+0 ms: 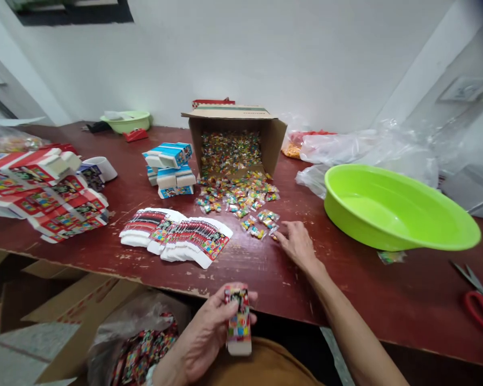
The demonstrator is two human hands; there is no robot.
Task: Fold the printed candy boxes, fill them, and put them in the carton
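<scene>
My left hand [213,327] is closed around a small printed carton [238,321], red and black with colourful pictures, held near my lap at the table's front edge. Its white end points toward me. Out on the table, my right hand [298,244] has its fingertips closed on a small clear candy packet [273,231] at the near edge of a loose spread of such packets [245,195]. The spread runs out of a cardboard box [274,142] lying on its side. Left of my right hand, flat printed cartons [193,238] lie fanned in overlapping rows.
A large green basin [402,209] stands right, with red-handled scissors [481,305] beyond it. Blue carton bundles [171,169] and stacked red carton bundles [52,193] are left. Below the table edge sits a plastic bag of filled-looking cartons [145,348] beside open cardboard flaps [80,305].
</scene>
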